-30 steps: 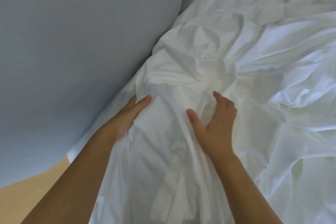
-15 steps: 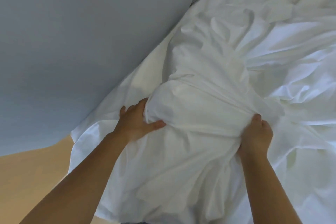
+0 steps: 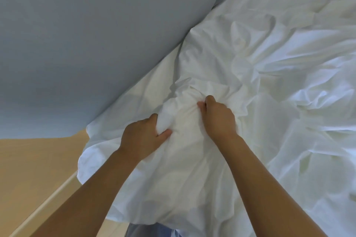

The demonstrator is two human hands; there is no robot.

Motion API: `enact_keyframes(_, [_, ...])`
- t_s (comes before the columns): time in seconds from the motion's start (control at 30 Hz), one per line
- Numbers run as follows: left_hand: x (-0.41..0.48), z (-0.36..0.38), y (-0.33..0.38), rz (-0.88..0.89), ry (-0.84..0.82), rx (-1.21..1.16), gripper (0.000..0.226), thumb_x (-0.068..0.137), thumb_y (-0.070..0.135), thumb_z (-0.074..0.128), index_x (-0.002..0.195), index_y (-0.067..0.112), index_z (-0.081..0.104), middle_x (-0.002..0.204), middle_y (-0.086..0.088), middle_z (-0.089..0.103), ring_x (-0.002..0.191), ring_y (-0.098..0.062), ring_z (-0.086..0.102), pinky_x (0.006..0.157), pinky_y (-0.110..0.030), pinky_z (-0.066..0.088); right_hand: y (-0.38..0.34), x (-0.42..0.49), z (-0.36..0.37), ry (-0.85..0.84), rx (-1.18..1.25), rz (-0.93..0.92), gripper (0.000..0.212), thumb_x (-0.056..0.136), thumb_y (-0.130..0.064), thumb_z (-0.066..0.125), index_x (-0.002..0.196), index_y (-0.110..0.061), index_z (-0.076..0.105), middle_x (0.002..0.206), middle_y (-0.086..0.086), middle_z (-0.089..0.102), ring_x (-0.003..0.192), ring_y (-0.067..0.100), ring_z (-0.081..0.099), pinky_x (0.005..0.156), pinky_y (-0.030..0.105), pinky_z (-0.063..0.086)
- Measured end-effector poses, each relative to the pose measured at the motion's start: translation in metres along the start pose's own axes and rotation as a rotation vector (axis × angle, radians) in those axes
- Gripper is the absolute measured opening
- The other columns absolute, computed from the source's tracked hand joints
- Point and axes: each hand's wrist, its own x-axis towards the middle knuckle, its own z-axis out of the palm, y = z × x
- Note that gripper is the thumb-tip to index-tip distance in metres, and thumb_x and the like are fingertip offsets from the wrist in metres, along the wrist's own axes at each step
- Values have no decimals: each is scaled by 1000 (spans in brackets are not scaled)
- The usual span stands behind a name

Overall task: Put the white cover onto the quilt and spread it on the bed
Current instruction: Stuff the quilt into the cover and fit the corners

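My hands have drawn together since half a second ago: then they gripped the bundle wide apart, now they sit close on one bunched lump. My left hand (image 3: 143, 136) is clenched around a wad of the white cover (image 3: 192, 169), thumb pressed into the fabric; my right hand (image 3: 218, 116) pinches a gathered ridge just beside it. I read this as working a quilt corner deeper into the cover, though I cannot tell quilt from cover in all this white. The cover lies crumpled across the bed (image 3: 289, 15) against the grey wall (image 3: 86, 34), its near edge hanging over the wooden floor (image 3: 34, 169), far from spread.
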Motion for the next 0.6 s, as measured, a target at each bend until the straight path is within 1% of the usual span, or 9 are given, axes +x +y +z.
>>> enact_keyframes(0.03, [3, 0, -3, -44, -18, -6, 52, 82, 66, 51, 92, 16, 45, 66, 7, 47, 68, -19, 53, 59, -28, 34, 4, -6, -5, 40, 39, -12, 30, 102, -36, 28, 89, -11, 38, 67, -1, 48, 62, 22, 49, 57, 32, 32])
enact_keyframes(0.1, [9, -1, -5, -102, -20, -33, 61, 72, 74, 56, 87, 17, 39, 65, 8, 47, 67, -21, 54, 56, -30, 33, 16, -32, -21, 248, 144, 12, 32, 101, -32, 33, 77, -11, 35, 55, -3, 39, 48, 18, 39, 49, 33, 27])
enact_keyframes(0.2, [19, -1, -2, -58, -46, -15, 72, 57, 81, 62, 87, 20, 39, 72, 9, 53, 68, -19, 55, 57, -30, 38, 49, -80, -29, 524, 320, 239, 32, 99, -25, 39, 72, -8, 36, 51, 1, 39, 46, 19, 39, 46, 29, 26])
enact_keyframes(0.27, [21, 0, -2, -17, -123, 48, 77, 52, 83, 63, 95, 22, 43, 88, 9, 57, 78, -17, 57, 64, -29, 41, 71, -99, -8, 452, 297, 406, 31, 99, -23, 40, 74, -6, 38, 57, 13, 49, 54, 34, 48, 51, 34, 27])
enact_keyframes(0.33, [20, 2, -4, -11, -244, 117, 88, 52, 84, 62, 115, 24, 46, 110, 6, 54, 95, -18, 57, 74, -31, 45, 83, -103, 21, 255, 214, 496, 29, 100, -24, 39, 76, -7, 38, 71, 24, 57, 71, 42, 57, 62, 39, 35])
enact_keyframes(0.43, [20, -5, 0, -31, -479, 75, 98, 56, 81, 63, 132, 22, 43, 128, 0, 41, 113, -21, 49, 91, -34, 45, 83, -88, 36, 135, 186, 453, 32, 101, -26, 34, 73, -11, 36, 65, 9, 50, 68, 33, 54, 63, 37, 39])
enact_keyframes(0.47, [23, -7, 4, -63, -552, -13, 103, 55, 82, 62, 135, 20, 41, 132, 0, 39, 117, -22, 46, 96, -35, 42, 81, -82, 36, 141, 198, 415, 31, 100, -25, 35, 72, -12, 37, 61, 4, 47, 64, 29, 51, 60, 35, 38])
enact_keyframes(0.53, [31, -11, 12, -167, -658, -368, 115, 46, 93, 53, 137, 23, 43, 136, 2, 46, 119, -19, 49, 102, -36, 40, 76, -72, 32, 146, 176, 342, 27, 99, -22, 37, 74, -11, 38, 57, -1, 43, 56, 21, 44, 57, 32, 34])
enact_keyframes(0.6, [39, -14, 19, -363, -720, -822, 100, 55, 95, 41, 129, 28, 52, 130, 0, 57, 112, -19, 57, 101, -37, 41, 73, -67, 30, 118, 144, 305, 30, 99, -20, 38, 70, -13, 36, 59, -2, 42, 55, 17, 41, 56, 30, 31])
